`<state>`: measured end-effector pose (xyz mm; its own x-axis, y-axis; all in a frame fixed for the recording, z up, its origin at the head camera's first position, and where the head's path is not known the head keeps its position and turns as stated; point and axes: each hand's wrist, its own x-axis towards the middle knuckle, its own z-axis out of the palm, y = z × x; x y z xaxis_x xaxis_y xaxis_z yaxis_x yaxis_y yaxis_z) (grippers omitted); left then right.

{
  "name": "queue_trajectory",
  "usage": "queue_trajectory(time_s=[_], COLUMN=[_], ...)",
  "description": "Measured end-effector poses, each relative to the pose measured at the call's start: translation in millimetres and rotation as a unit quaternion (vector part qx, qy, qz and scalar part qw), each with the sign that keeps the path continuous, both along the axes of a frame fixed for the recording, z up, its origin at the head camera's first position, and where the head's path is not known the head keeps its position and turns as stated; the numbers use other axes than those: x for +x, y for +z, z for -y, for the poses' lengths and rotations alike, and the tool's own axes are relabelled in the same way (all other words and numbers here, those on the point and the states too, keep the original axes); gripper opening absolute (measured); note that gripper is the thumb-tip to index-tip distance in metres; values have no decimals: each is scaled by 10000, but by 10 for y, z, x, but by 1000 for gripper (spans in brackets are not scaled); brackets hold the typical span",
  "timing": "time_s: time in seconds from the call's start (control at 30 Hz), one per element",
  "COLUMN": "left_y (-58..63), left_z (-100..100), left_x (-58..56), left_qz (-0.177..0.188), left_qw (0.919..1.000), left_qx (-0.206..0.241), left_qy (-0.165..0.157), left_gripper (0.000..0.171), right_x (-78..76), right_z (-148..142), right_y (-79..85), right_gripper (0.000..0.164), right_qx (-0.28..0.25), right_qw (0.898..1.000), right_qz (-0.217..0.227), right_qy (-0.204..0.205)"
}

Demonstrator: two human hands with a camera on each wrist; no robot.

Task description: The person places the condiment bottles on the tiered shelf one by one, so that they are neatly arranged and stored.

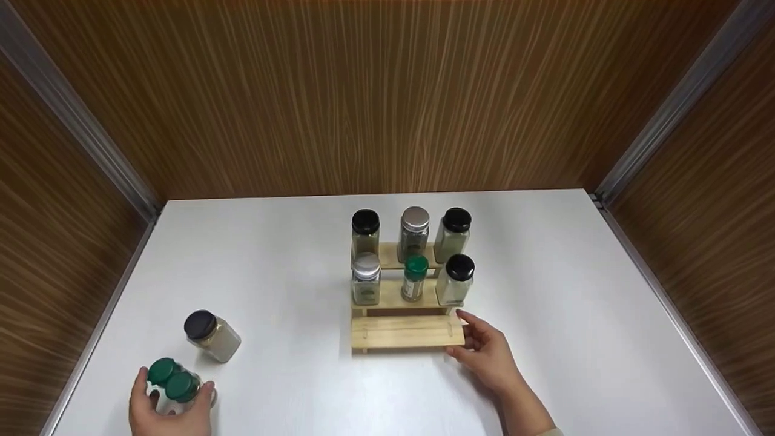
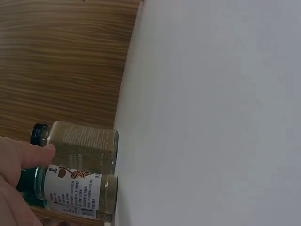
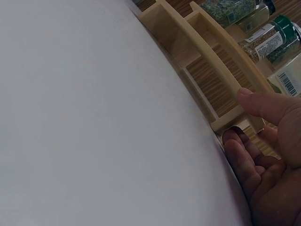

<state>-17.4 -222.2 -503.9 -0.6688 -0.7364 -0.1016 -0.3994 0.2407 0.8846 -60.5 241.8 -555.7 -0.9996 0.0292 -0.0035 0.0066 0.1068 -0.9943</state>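
Rack (image 1: 407, 332) looks pale and wooden, stepped in three tiers.

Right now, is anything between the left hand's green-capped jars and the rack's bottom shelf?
Nothing visible blocks the way from the green-capped jars to the bottom shelf. The loose black-capped jar stands close beside the start; the right hand grips the shelf's right end.

Left hand (image 1: 171, 422) and right hand (image 1: 489, 356), both bare; one pale sleeve (image 1: 551, 432).
Fingertips (image 3: 254, 100) rounded, smooth. Right forearm (image 1: 525, 404) bare from wrist to sleeve. Sleeve light greenish-beige; only a sliver shows at the bottom edge of the head view, too small to tell the fabric.
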Motion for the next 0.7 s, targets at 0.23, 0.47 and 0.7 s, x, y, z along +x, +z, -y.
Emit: queue_trajectory(time_s=[0.23,0.47,0.7], left_y=[3,19,-13], left_z=[2,-23,-69], left_x=[36,92,152], left_qz=[-206,-313,-468], left_qw=[9993,9990,9976], left_qx=[245,141,516], left_qy=[-213,-281,-42], left_gripper=[74,64,86], right_x=[3,-2,1], right_z=[2,9,13], right_y=[6,12,20], right_gripper=[75,76,76], right_qx=[-41,28,2], right_qw=[10000,10000,10000], right_qz=[-22,14,40], right_qy=[-48,-86,-64])
